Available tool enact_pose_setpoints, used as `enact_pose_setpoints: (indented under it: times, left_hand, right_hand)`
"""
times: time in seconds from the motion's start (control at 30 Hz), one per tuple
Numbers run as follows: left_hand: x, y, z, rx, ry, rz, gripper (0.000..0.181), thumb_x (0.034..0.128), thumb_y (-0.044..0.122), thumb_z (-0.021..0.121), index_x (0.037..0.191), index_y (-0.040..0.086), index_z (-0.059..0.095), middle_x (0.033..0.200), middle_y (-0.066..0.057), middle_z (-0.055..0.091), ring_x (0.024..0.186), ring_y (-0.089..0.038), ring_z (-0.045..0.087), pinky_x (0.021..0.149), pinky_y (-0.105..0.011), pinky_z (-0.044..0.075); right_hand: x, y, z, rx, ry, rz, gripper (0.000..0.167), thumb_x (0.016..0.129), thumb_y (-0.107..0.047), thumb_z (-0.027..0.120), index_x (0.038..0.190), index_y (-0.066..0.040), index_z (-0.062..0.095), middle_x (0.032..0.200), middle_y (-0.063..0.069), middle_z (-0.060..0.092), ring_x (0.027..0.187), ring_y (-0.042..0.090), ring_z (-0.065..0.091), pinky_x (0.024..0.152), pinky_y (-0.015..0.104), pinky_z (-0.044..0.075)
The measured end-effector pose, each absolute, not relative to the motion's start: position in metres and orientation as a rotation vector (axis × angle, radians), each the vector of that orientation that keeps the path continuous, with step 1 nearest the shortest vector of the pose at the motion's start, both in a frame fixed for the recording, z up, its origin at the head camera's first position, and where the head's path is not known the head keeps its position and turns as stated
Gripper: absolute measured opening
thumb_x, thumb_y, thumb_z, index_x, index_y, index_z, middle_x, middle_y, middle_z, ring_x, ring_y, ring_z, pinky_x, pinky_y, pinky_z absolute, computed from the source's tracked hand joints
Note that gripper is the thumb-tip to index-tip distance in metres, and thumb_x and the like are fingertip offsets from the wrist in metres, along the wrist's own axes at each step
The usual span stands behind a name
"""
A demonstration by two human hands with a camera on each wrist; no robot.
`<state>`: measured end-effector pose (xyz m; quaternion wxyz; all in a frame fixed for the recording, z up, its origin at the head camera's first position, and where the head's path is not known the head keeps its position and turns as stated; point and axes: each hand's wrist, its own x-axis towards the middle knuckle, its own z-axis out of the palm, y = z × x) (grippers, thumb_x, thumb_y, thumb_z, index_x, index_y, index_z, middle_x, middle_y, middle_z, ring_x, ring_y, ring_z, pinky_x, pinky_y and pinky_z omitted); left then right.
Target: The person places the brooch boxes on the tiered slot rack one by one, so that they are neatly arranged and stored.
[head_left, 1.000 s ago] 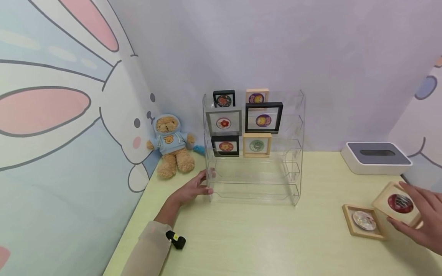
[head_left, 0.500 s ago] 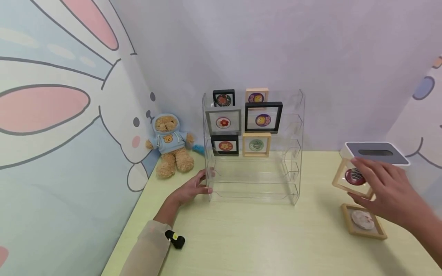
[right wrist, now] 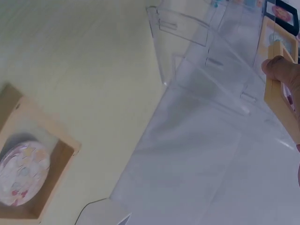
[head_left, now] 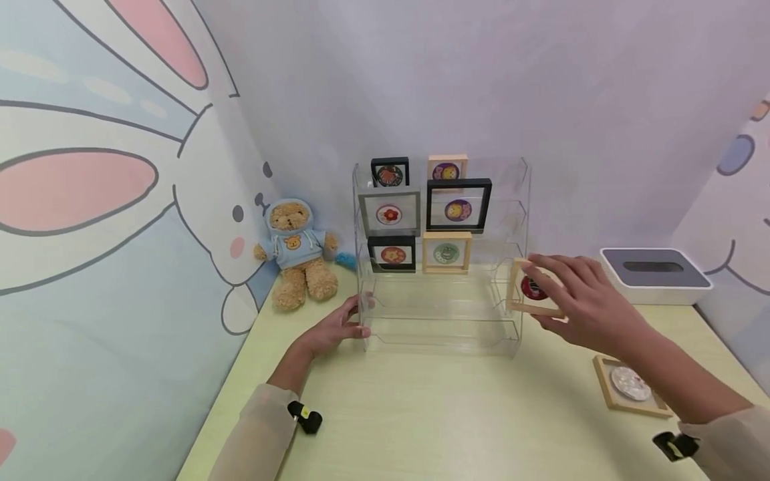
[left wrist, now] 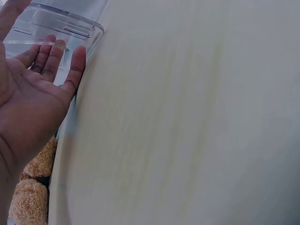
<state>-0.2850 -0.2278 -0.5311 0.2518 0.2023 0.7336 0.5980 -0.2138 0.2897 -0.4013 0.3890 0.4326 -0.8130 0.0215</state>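
My right hand (head_left: 580,304) pinches a light wooden display frame (head_left: 538,311) with a dark red round badge inside, at the right side of the clear acrylic rack (head_left: 442,327). In the right wrist view, this raised frame (right wrist: 281,105) partly overlaps the rack. My left hand (head_left: 333,327) touches the rack's left side low down, fingers spread and relaxed; in the left wrist view its fingertips (left wrist: 55,51) lie against the clear plastic. Upper tiers hold several small frames, including a grey frame (head_left: 390,191), a black frame (head_left: 459,182) and a wooden frame (head_left: 447,236).
Another wooden frame (head_left: 610,391) with a pale round badge lies on the table (head_left: 457,421) at right. A grey-topped white box (head_left: 662,294) stands behind it. A teddy bear (head_left: 296,246) in a blue hoodie sits left of the rack, near a small blue object (head_left: 345,260).
My right hand has carried the wooden frame with the red badge leftward from above the table's right side to the rack. The left hand stays on the rack's side.
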Motion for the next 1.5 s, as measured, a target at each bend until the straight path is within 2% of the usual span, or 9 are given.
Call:
enact_pose_setpoints:
  times: [0.1,0.17,0.3,0.33,0.4,0.7,0.93,1.27,1.5]
  left_hand:
    - [-0.285,-0.228,-0.532,0.543,1.998,1.621,0.098,0.1012,0.032,0.082,0.176,0.024,0.021,0.180,-0.010,0.027,0.168,-0.037,0.025,0.132,-0.063,0.026]
    - [-0.285,-0.227,-0.532,0.549,2.005,1.616,0.098,0.1014,0.032,0.082,0.177,0.024,0.021,0.180,-0.010,0.028,0.168,-0.038,0.025,0.131,-0.062,0.028]
    - [-0.285,-0.227,-0.531,0.568,2.007,1.616,0.097,0.1022,0.032,0.081,0.177,0.022,0.020,0.181,-0.013,0.027,0.168,-0.040,0.024,0.131,-0.063,0.027]
    - [-0.285,-0.227,-0.530,0.569,2.005,1.617,0.097,0.1022,0.032,0.081,0.177,0.022,0.020,0.181,-0.014,0.027,0.168,-0.041,0.024,0.131,-0.063,0.027]
    - [-0.285,-0.226,-0.530,0.568,2.003,1.617,0.097,0.1024,0.032,0.081,0.177,0.022,0.020,0.181,-0.014,0.027,0.168,-0.041,0.023,0.131,-0.063,0.026]
    - [-0.284,-0.226,-0.528,0.555,2.002,1.616,0.096,0.1024,0.030,0.082,0.177,0.024,0.020,0.181,-0.010,0.027,0.168,-0.036,0.024,0.131,-0.061,0.030]
    - [-0.284,-0.226,-0.528,0.551,2.003,1.622,0.096,0.1033,0.033,0.081,0.177,0.024,0.020,0.181,-0.011,0.028,0.168,-0.038,0.025,0.132,-0.064,0.028]
    - [-0.284,-0.227,-0.527,0.568,1.994,1.604,0.096,0.1045,0.030,0.079,0.178,0.023,0.017,0.181,-0.013,0.027,0.168,-0.039,0.025,0.130,-0.060,0.034]
    - [-0.285,-0.227,-0.525,0.566,2.001,1.582,0.097,0.1048,0.032,0.079,0.178,0.022,0.016,0.182,-0.013,0.025,0.169,-0.039,0.022,0.131,-0.061,0.031]
  right_hand:
    - [-0.222,0.271,-0.399,1.146,-2.070,0.036,0.071,0.115,-0.055,0.039,0.158,-0.002,0.056,0.152,0.025,0.062,0.126,0.047,0.059,0.096,0.061,0.043]
    - [-0.228,0.259,-0.399,1.169,-2.083,0.013,0.067,0.111,-0.049,0.056,0.161,-0.004,0.053,0.154,0.024,0.061,0.129,0.046,0.058,0.098,0.062,0.044]
    - [-0.238,0.235,-0.400,1.188,-2.106,-0.067,0.095,0.086,-0.041,0.094,0.164,-0.008,0.050,0.157,0.022,0.059,0.135,0.042,0.058,0.104,0.062,0.046]
    - [-0.241,0.229,-0.401,1.190,-2.097,-0.087,0.105,0.076,-0.039,0.101,0.163,-0.008,0.051,0.157,0.021,0.060,0.135,0.042,0.059,0.105,0.062,0.047]
    - [-0.246,0.216,-0.403,1.193,-2.080,-0.127,0.111,0.069,-0.042,0.106,0.161,-0.011,0.053,0.158,0.020,0.060,0.136,0.040,0.060,0.107,0.060,0.048]
    - [-0.263,0.165,-0.414,1.226,-1.963,-0.152,0.087,0.083,-0.026,0.099,0.159,-0.016,0.057,0.162,0.017,0.059,0.142,0.037,0.059,0.112,0.059,0.047]
    - [-0.272,0.133,-0.421,1.287,-1.925,-0.220,0.083,0.090,-0.014,0.094,0.162,-0.020,0.053,0.167,0.013,0.054,0.146,0.034,0.057,0.118,0.057,0.046]
    - [-0.280,0.108,-0.427,1.321,-1.897,-0.343,0.081,0.093,-0.017,0.092,0.162,-0.026,0.051,0.169,0.010,0.054,0.146,0.028,0.060,0.119,0.054,0.049]
    - [-0.285,0.095,-0.425,1.355,-1.887,-0.341,0.072,0.098,-0.021,0.088,0.161,-0.025,0.053,0.166,0.009,0.056,0.146,0.028,0.059,0.120,0.052,0.048]
